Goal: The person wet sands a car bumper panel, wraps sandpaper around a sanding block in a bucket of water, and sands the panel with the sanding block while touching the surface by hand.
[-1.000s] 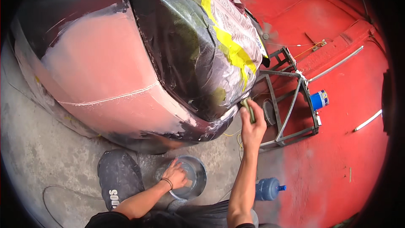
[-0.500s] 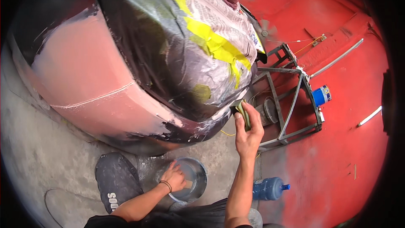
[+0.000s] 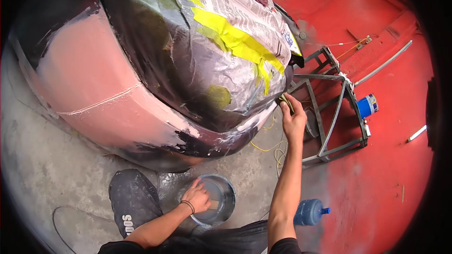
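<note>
**Hands split between bucket and car panel**

Left hand [image 3: 197, 196] dips into the round grey water bucket [image 3: 227, 190] at 6 o'clock, fingers curled on something I cannot make out. Right hand [image 3: 294, 118] clamps a small greenish sanding pad [image 3: 287, 101] against the pink primed car body [image 3: 94, 94] at 3 o'clock.
</note>
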Tool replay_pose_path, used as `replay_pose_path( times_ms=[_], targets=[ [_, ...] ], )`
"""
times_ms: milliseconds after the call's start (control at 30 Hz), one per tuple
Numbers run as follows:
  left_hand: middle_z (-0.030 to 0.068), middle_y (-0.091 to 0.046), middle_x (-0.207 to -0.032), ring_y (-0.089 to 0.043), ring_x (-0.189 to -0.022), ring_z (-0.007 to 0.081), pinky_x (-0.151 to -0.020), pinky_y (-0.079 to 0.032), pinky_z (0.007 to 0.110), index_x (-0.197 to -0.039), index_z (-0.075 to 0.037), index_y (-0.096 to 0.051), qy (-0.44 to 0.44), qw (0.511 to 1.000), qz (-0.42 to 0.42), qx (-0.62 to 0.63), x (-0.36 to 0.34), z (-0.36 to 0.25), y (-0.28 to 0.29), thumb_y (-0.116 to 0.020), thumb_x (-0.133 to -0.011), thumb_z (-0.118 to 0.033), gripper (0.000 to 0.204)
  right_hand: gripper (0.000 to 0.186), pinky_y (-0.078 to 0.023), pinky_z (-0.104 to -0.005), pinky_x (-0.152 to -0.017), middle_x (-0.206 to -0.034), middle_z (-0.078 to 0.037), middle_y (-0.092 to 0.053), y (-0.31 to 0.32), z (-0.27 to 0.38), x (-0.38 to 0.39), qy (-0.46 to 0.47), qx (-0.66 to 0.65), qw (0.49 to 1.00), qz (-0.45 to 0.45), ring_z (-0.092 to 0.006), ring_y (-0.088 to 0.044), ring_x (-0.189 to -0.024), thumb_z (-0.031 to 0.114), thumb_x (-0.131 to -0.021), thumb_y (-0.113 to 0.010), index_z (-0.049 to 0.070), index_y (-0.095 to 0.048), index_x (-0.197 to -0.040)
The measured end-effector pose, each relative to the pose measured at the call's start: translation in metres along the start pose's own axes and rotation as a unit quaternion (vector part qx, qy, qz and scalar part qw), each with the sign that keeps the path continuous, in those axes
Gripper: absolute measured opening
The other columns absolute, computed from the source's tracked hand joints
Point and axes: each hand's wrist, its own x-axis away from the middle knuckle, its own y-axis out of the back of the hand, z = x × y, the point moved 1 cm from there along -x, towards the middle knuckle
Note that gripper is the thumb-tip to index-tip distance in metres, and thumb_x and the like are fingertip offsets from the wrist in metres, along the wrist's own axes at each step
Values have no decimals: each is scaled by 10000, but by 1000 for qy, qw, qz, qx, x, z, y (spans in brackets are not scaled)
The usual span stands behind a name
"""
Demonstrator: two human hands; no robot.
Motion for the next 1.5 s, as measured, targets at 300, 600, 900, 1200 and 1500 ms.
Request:
replay_pose_path(
  times_ms=[300, 600, 900, 1200, 1500],
  targets=[
    [181, -815, -1170, -612, -1427, 373, -1363, -207, 578, -1061, -26, -846, -5, 1000, 15, 1, -1, -4, 9, -638, -934, -395, 443, 341, -557, -407, -1063, -1274, -182, -777, -6, -33, -12, -10, 12, 1000, -6, -326, -753, -1199, 118, -1009, -788, 57, -760, -1343],
    [172, -819, -1160, -621, -1420, 371, -1370, -195, 567, -1060, -23, -846, 19, 998, 52, -16, 9, 2, 17, -636, -931, -389, 442, 318, -567, -415, -1044, -1270, -198, -776, -9, 51, 52, 130, -8, 992, -6, -335, -761, -1177, 75, -981, -774, 24, -755, -1295],
    [168, -817, -1165, -627, -1412, 360, -1368, -192, 574, -1057, -40, -846, 18, 1000, 18, 2, 10, 7, 3, -641, -929, -389, 424, 330, -552, -425, -1095, -1321, -212, -767, -20, 23, 43, 84, -35, 996, -18, -353, -734, -1259, 58, -990, -773, 40, -762, -1319],
    [160, -819, -1165, -624, -1417, 360, -1365, -195, 586, -1068, -48, -846, 10, 1000, 18, -10, 5, 4, 2, -655, -930, -401, 424, 313, -555, -405, -1057, -1279, -190, -774, -22, -37, 17, 19, -27, 999, -20, -322, -744, -1203, 66, -1033, -724, 25, -742, -1343],
    [144, -821, -1179, -631, -1419, 333, -1354, -209, 585, -1035, -74, -855, 7, 999, 28, -30, 4, 0, 0, -636, -922, -403, 411, 300, -551, -401, -1066, -1278, -185, -773, -23, -51, 15, 12, -46, 999, -26, -313, -741, -1206, 76, -1037, -723, 26, -754, -1332]
  ],
)
